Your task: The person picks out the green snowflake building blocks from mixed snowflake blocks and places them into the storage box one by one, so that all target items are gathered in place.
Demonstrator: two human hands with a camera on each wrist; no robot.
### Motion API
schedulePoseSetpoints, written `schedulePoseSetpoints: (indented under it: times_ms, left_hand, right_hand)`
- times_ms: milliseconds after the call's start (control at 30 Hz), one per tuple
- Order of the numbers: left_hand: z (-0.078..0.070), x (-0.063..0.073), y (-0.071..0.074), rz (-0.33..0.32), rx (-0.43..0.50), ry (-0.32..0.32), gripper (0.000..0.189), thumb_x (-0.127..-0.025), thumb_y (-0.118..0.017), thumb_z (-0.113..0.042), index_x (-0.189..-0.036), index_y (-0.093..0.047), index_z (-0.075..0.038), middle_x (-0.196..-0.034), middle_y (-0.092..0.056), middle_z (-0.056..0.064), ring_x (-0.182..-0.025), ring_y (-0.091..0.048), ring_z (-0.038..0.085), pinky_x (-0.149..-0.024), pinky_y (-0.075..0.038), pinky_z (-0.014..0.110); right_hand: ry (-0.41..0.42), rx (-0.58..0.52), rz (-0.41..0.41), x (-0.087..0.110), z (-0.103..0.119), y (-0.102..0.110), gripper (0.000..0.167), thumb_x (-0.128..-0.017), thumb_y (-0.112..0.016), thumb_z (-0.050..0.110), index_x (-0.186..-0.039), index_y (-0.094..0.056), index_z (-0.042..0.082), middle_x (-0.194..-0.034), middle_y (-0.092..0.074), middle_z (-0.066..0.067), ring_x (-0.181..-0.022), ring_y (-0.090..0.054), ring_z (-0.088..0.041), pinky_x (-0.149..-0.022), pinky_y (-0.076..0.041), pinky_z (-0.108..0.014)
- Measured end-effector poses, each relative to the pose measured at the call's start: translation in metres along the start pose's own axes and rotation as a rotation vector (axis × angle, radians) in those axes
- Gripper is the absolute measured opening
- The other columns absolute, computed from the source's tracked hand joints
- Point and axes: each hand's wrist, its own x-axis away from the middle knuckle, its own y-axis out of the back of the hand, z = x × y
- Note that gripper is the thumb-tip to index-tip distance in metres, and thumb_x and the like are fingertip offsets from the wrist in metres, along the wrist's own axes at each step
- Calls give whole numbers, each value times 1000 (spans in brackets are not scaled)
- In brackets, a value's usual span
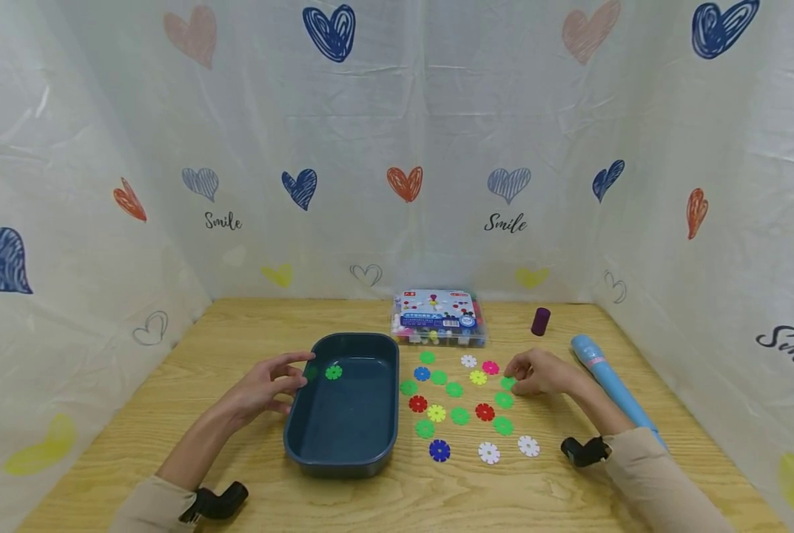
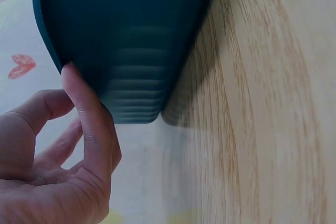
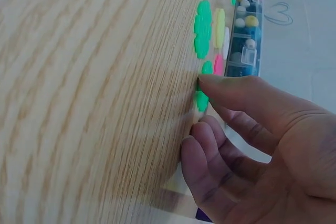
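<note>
My left hand (image 1: 263, 386) is at the left rim of a dark teal basin (image 1: 345, 471), fingertips touching the edge and fingers spread apart; in the left wrist view one fingertip (image 2: 71, 74) lies over the rim. Inside the basin lies a green snowflake disc (image 1: 333, 372). My right hand (image 1: 542, 372) reaches down to another green snowflake disc (image 1: 507, 383) on the table. Thumb and index stand apart around that disc, and in the right wrist view a fingertip (image 3: 210, 83) overlaps it while the other fingers bend close to the wood.
Several green, red, yellow, white, pink and blue discs (image 1: 459, 416) lie flat between basin and right hand. Behind them stands a clear compartment box (image 1: 439, 318) of beads. A purple cylinder (image 1: 540, 321) and a light blue microphone-shaped thing (image 1: 613, 385) are at the right.
</note>
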Motion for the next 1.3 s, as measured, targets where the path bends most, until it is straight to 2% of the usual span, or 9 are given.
schedulePoseSetpoints:
  times_ms: [200,300,467,833,1300]
  left_hand:
    - [-3,2,0,14,19,-18,60,-95,-65,-23,-148,-40,-11,-115,-51,12,-110,-58,29,-65,-57,32]
    - [-3,2,0,15,20,-21,60,-95,-65,-23,-148,-40,-11,-115,-51,12,-107,-58,27,-65,-57,32]
    - [-3,0,-1,12,6,-15,59,-95,-66,-24,-147,-41,-12,-114,-52,10,-107,-59,26,-67,-58,32]
    - [-1,0,-1,-1,-1,-6,59,-95,-66,-23,-147,-42,-13,-115,-52,11,-109,-59,27,-67,-58,33]
    - [-2,1,-1,-1,-8,-13,59,-94,-66,-24,-147,-42,-12,-115,-52,13,-106,-59,26,-67,-59,34]
  right_hand:
    - [-61,-51,21,-2,1,-1,21,-82,-73,4,-101,-65,-2,-83,-57,-6,-70,-48,-14,-56,-42,-21]
    - [-67,-43,18,-2,3,-1,22,-81,-73,3,-101,-64,-2,-84,-57,-7,-71,-49,-15,-57,-43,-21]
    - [-30,-17,-2,-1,2,-1,25,-79,-75,2,-100,-62,-2,-88,-59,-10,-79,-52,-17,-63,-47,-21]
    - [90,-51,-1,1,-2,0,24,-80,-72,-1,-102,-60,-4,-88,-60,-16,-78,-54,-15,-63,-49,-22]
    - [150,-3,-34,6,-11,5,16,-85,-66,0,-101,-65,-2,-89,-65,-11,-81,-58,-11,-70,-52,-22]
